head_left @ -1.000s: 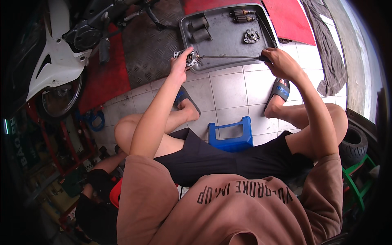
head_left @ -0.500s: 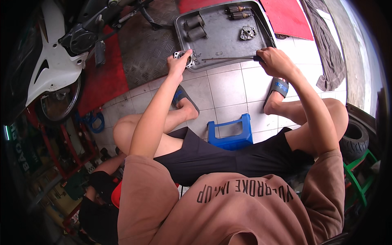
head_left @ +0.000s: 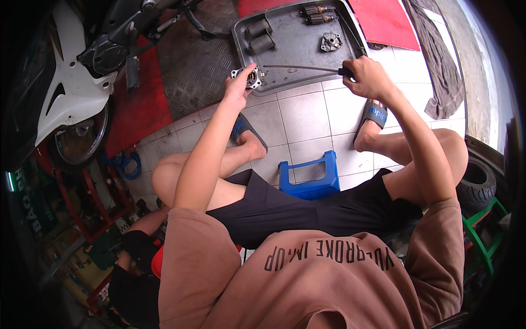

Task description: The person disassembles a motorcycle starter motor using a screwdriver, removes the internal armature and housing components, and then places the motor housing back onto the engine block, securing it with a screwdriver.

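Note:
My left hand (head_left: 236, 93) is closed around a round metal housing with bolt-hole lugs (head_left: 253, 78), held at the near left corner of a grey metal tray (head_left: 296, 46). In my right hand (head_left: 367, 78), above the tray's near right corner, is the dark handle of a screwdriver (head_left: 307, 68). Its long thin shaft points left over the tray, and the tip is a little short of the housing, apparently apart from it. Inside the tray lie two grey cylindrical sleeves (head_left: 262, 44), a smaller metal housing (head_left: 331, 41) and two dark, slender parts (head_left: 321, 18).
A blue plastic stool (head_left: 309, 183) stands on white tiles between my legs. To the left are a white-panelled motorbike (head_left: 79, 101) and a dark tread plate (head_left: 192, 77). Grey cloth (head_left: 438, 71) and a tyre (head_left: 475, 183) lie right. Another person's arm (head_left: 145, 225) shows lower left.
The screwdriver tip has risen and moved slightly left, away from the tray's near edge. My right hand has shifted slightly up and its grip has changed. The housing has turned to show more of its face.

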`<control>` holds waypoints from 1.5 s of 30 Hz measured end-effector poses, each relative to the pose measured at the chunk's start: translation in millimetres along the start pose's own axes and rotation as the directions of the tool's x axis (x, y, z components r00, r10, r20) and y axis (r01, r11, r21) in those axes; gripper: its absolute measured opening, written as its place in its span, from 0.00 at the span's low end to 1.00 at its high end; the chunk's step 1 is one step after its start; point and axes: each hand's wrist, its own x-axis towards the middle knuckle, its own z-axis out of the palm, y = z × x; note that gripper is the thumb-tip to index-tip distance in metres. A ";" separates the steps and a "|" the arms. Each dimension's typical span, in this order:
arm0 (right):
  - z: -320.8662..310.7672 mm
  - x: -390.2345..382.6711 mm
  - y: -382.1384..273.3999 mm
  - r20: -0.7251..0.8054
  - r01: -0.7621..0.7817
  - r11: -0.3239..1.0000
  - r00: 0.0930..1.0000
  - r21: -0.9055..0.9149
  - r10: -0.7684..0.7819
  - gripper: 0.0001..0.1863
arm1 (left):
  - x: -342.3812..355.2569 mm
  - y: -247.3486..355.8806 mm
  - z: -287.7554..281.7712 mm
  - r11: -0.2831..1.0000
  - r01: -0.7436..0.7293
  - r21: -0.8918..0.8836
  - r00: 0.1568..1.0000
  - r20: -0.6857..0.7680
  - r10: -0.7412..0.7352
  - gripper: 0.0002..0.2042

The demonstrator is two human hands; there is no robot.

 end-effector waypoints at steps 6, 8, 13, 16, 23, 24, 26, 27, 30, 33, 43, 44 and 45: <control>14.7 6.1 -3.8 -0.008 -0.144 0.852 0.985 0.503 0.172 0.16 | -34.3 27.7 18.0 0.949 0.217 -0.228 0.937 0.320 -0.137 0.13; 5.4 4.7 -21.0 0.145 -0.271 0.689 0.961 0.672 0.236 0.16 | -66.2 41.9 40.0 0.957 0.184 -0.226 0.932 0.350 -0.096 0.11; -4.3 -1.8 -62.6 0.213 -0.277 0.348 0.954 0.896 0.210 0.20 | -111.6 51.7 61.3 0.971 0.134 -0.198 0.916 0.399 -0.045 0.13; -4.7 -1.1 -69.9 0.224 -0.267 0.269 0.958 0.926 0.177 0.21 | -121.4 56.2 64.8 0.982 0.059 -0.180 0.904 0.427 0.024 0.12; -1.2 0.0 -73.6 0.152 -0.192 0.177 0.965 0.965 0.215 0.15 | -132.4 54.4 70.3 0.983 -0.024 -0.182 0.891 0.442 0.104 0.13; -0.2 0.3 -72.5 0.145 -0.185 0.185 0.967 0.965 0.210 0.15 | -133.4 53.0 70.7 0.982 -0.029 -0.185 0.881 0.459 0.112 0.13; -1.7 0.2 -71.6 0.158 -0.200 0.191 0.964 0.961 0.212 0.14 | -133.6 51.5 71.0 0.984 -0.030 -0.177 0.880 0.463 0.110 0.12; -3.1 0.1 -71.6 0.170 -0.213 0.197 0.962 0.957 0.214 0.14 | -133.5 50.8 71.0 0.985 -0.034 -0.168 0.878 0.466 0.110 0.10; -8.5 0.1 -74.4 0.185 -0.236 0.225 0.956 0.945 0.226 0.14 | -131.3 48.1 70.0 0.987 -0.048 -0.153 0.883 0.455 0.114 0.11; -10.7 0.1 -74.8 0.194 -0.251 0.234 0.951 0.939 0.239 0.13 | -131.6 47.8 69.9 0.990 -0.055 -0.129 0.892 0.439 0.107 0.11; -8.2 1.1 -71.4 0.177 -0.223 0.223 0.962 0.949 0.209 0.13 | -130.6 47.2 67.9 0.990 -0.062 -0.130 0.880 0.461 0.115 0.12; -9.3 -0.4 -74.0 0.171 -0.224 0.231 0.958 0.947 0.230 0.13 | -130.4 46.6 67.6 0.990 -0.067 -0.122 0.882 0.457 0.116 0.13; -10.0 -1.2 -75.5 0.164 -0.226 0.239 0.954 0.944 0.251 0.13 | -130.2 46.3 67.4 0.991 -0.072 -0.114 0.884 0.452 0.117 0.13</control>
